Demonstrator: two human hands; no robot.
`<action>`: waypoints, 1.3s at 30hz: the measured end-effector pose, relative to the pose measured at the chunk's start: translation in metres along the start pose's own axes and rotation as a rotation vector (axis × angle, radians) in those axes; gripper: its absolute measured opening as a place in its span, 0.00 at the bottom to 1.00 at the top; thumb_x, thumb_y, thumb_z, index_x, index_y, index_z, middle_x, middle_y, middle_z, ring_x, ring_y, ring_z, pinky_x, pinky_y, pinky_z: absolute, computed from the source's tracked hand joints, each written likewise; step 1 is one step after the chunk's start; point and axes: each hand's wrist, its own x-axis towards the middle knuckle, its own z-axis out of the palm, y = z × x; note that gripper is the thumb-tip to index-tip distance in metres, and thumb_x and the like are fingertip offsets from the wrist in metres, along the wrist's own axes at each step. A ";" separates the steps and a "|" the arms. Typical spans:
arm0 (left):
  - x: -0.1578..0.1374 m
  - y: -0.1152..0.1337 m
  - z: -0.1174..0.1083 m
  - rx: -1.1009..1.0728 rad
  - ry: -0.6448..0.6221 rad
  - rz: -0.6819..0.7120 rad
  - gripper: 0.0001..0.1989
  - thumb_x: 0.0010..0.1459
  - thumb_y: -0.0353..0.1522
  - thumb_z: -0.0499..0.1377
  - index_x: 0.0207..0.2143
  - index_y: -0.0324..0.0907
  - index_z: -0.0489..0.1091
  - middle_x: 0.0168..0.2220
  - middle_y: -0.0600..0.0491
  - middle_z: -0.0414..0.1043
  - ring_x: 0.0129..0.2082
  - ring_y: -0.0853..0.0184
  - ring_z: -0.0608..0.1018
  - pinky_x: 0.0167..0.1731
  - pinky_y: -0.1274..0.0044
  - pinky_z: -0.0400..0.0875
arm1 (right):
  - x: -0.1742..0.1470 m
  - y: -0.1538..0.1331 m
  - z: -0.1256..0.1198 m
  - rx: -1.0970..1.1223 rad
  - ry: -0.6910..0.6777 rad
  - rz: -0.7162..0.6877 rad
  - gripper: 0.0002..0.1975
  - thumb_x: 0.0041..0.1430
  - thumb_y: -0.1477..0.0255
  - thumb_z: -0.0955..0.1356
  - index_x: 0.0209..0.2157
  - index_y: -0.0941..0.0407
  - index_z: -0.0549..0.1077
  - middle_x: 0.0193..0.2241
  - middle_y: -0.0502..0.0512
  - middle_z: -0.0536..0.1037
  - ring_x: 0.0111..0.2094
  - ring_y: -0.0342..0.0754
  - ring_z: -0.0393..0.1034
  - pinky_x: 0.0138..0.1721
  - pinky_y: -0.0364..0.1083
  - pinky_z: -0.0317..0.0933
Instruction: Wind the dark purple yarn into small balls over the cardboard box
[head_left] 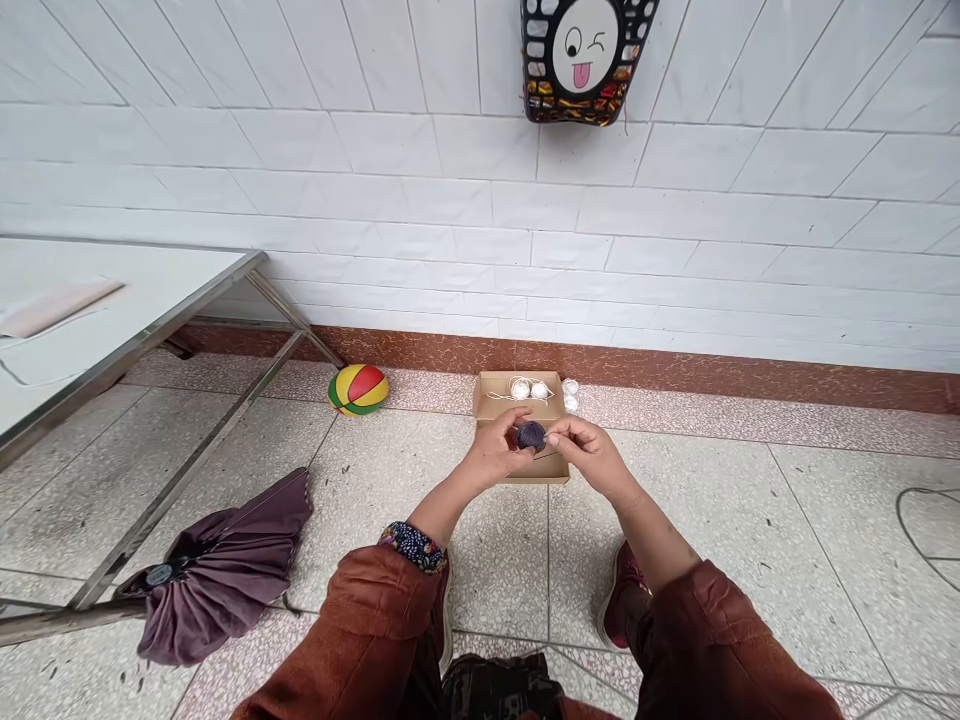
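Note:
My left hand (499, 447) is curled around a small dark purple-grey ball of yarn (531, 435), thumb below and fingers above. At the ball's right side my right hand (589, 450) pinches what looks like the loose end of its yarn. Both hands are held above an open cardboard box (517, 478) on the floor. Inside the box, toward the wall, lie two white balls of yarn (520, 388) with a loose white strand. Several more white balls (571, 395) sit just outside the box on its right.
A striped ball (358, 389) rests by the wall, left of the box. Further left stands a metal-framed table (187, 270), with a purple pleated cloth item (232, 580) near its leg. A black basket (589, 60) hangs on the tiled wall. A wire loop (911, 530) lies at right.

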 end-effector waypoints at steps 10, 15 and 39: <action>-0.009 0.015 -0.004 -0.648 -0.283 -0.089 0.26 0.52 0.34 0.66 0.55 0.44 0.73 0.49 0.45 0.74 0.40 0.64 0.76 0.38 0.74 0.68 | 0.004 0.023 0.010 -0.225 0.154 0.037 0.13 0.65 0.62 0.63 0.29 0.54 0.68 0.25 0.49 0.70 0.27 0.46 0.64 0.32 0.44 0.57; -0.004 0.014 -0.012 -0.694 -0.037 -0.152 0.26 0.49 0.32 0.69 0.53 0.43 0.74 0.45 0.48 0.75 0.37 0.68 0.77 0.37 0.77 0.67 | 0.001 0.030 0.012 -0.361 0.064 0.075 0.09 0.66 0.67 0.61 0.34 0.53 0.69 0.27 0.51 0.74 0.30 0.48 0.68 0.33 0.45 0.60; -0.013 -0.008 0.031 -0.433 -0.218 -0.182 0.28 0.61 0.40 0.57 0.63 0.45 0.64 0.41 0.50 0.70 0.32 0.71 0.73 0.31 0.77 0.65 | -0.001 0.005 0.004 -0.148 0.121 -0.010 0.11 0.67 0.62 0.64 0.34 0.53 0.71 0.27 0.50 0.74 0.27 0.45 0.67 0.31 0.44 0.61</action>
